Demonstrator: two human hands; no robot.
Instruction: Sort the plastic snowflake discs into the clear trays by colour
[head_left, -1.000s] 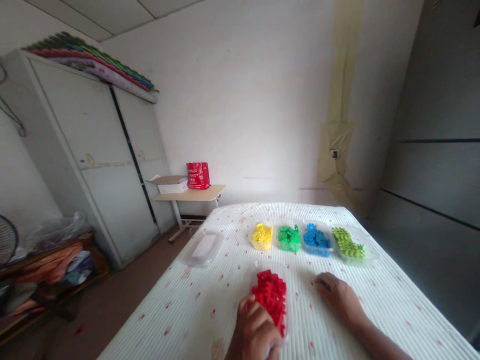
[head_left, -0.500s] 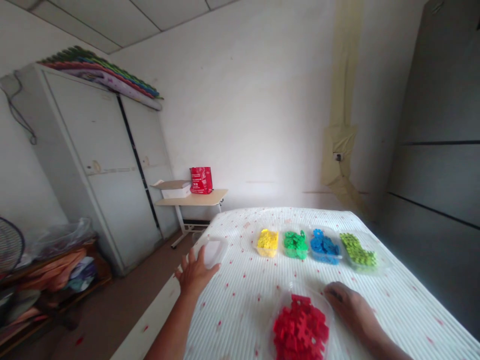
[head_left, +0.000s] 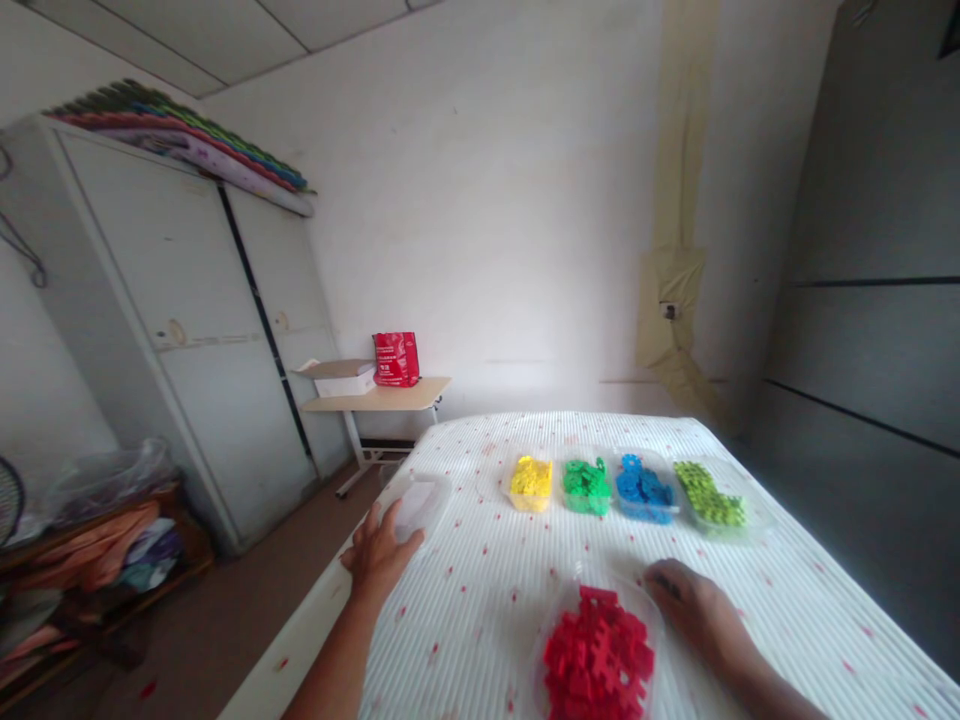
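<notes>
At the left side of the table, my left hand [head_left: 381, 548] has its fingers spread, with the fingertips at the near edge of a clear plastic container [head_left: 433, 500] that has something white in it. My right hand [head_left: 694, 605] rests on the tabletop with fingers curled in, just right of a clear tub [head_left: 651, 600] heaped with red plastic building pieces [head_left: 598, 655]. Whatever may lie inside the curled fingers is hidden. Farther back stand clear tubs of yellow pieces [head_left: 532, 482], green pieces [head_left: 587, 486], blue pieces [head_left: 643, 488] and light green pieces [head_left: 709, 494], side by side.
A white ribbed cloth with small red marks [head_left: 480, 610] covers the table. Behind it on the left, a small desk [head_left: 382, 398] holds a white box [head_left: 343, 380] and a red bag [head_left: 396, 360]. A grey cabinet [head_left: 187, 330] stands left, above a shelf of cloths [head_left: 112, 550].
The view has shifted slightly. My left hand stays spread by the clear container, perhaps drawn back a little. My right hand keeps its curled pose beside the red pieces.
</notes>
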